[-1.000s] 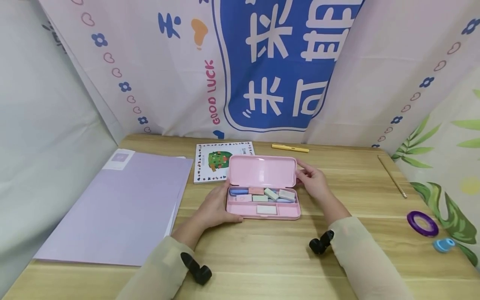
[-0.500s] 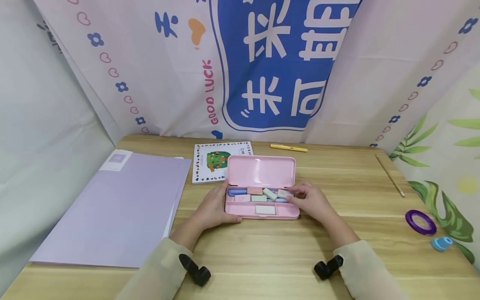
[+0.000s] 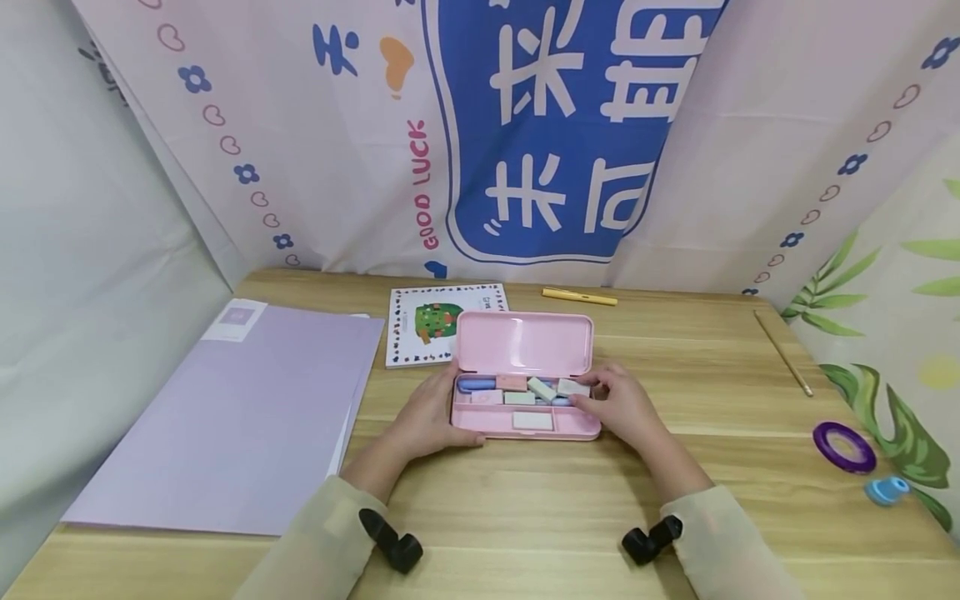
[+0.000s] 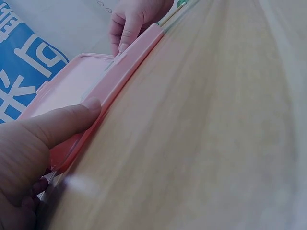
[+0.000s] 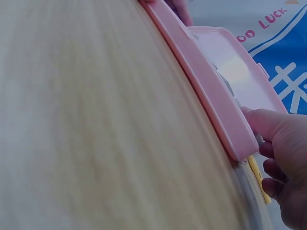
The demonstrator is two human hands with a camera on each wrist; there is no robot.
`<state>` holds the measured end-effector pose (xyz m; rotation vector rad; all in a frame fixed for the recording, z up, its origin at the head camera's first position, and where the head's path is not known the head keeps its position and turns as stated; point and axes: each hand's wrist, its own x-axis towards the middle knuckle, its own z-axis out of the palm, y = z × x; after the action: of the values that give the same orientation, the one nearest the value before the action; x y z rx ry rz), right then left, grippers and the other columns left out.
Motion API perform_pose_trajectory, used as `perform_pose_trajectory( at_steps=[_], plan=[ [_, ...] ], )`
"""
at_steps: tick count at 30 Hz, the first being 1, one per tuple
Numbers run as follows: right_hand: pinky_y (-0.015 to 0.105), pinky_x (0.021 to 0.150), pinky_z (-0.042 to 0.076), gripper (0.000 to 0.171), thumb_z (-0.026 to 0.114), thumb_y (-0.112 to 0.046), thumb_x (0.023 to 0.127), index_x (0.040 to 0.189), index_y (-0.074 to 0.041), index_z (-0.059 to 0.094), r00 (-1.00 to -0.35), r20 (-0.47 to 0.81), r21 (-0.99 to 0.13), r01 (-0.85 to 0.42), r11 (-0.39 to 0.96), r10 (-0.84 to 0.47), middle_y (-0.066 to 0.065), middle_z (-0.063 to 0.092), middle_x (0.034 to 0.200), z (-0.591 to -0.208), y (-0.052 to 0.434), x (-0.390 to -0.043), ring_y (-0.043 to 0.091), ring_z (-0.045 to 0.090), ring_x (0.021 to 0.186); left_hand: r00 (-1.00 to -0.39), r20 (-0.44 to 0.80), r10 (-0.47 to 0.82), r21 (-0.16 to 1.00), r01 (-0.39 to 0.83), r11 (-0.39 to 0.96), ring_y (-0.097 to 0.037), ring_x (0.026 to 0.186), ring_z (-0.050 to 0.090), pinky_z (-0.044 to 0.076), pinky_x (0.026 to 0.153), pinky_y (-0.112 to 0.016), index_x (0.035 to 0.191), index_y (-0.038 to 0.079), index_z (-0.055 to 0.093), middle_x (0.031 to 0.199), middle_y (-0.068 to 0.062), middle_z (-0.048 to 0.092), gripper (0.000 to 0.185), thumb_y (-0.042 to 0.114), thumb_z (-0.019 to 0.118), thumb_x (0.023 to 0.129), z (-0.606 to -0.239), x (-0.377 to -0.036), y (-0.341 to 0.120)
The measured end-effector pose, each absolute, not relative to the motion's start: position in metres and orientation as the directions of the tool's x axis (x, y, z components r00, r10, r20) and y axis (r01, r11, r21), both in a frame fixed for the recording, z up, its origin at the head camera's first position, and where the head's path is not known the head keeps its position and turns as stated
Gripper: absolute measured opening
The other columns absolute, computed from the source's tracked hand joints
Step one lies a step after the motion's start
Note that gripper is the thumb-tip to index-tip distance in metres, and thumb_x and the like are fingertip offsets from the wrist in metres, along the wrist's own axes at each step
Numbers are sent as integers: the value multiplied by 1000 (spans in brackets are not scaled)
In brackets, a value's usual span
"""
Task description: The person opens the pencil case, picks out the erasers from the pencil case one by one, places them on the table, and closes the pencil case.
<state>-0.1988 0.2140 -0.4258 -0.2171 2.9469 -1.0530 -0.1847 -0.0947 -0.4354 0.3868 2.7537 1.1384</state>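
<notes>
Left hand (image 3: 427, 417): grip clasped on the left end of the pencil case (image 3: 576, 422), thumb against the front wall. Right hand (image 3: 622, 406): thumb and fingertips appear to pinch the pale eraser (image 3: 567, 387) at the right end of the rear compartment; whether it is lifted, cannot tell.

Handling, judged: keep the left hold firm so the case does not slide on the counter (image 3: 525, 517). Pinch by the eraser's edges, wrist low, and move it straight up or down, clear of the slanted green eraser (image 3: 542, 388) beside it. Avoid bumping the raised lid (image 3: 525, 343).

Case: glossy pink, shallow, rounded corners, lid standing up at the back. Rear compartment crowded: several pastel erasers over bluish items. Front strip, partitioned, carries one white eraser (image 3: 532, 420). It sits mid-counter, just before the cartoon booklet (image 3: 408, 321).
</notes>
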Motion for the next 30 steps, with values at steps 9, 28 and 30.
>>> perform_pose_trajectory(
  at_steps=[9,28,30],
  plan=[
    [29,76,44,41,76,-30,86,117,-4,67,-995,96,-682,-64,729,2,11,62,100,-421,239,-188,21,53,90,-957,-36,288,714,177,677,-35,147,28,28,119,-53,159,13,10,160,-13,28,131,47,91,61,-436,-184,-93],
    [50,88,46,53,62,-36,95,131,3,57,-986,8,-587,131,799,167,25,56,119,-433,292,-186,36,53,106,-956,-39,292,700,182,690,-37,147,27,26,120,-54,159,11,9,161,-15,27,131,48,90,62,-437,-185,-95],
    [52,91,46,57,59,-40,96,134,2,55,-984,-4,-598,145,788,179,26,54,123,-432,291,-184,38,52,111,-956,-37,292,699,184,691,-36,147,27,27,119,-54,159,11,10,160,-15,27,131,49,90,62,-437,-185,-94]
  ],
)
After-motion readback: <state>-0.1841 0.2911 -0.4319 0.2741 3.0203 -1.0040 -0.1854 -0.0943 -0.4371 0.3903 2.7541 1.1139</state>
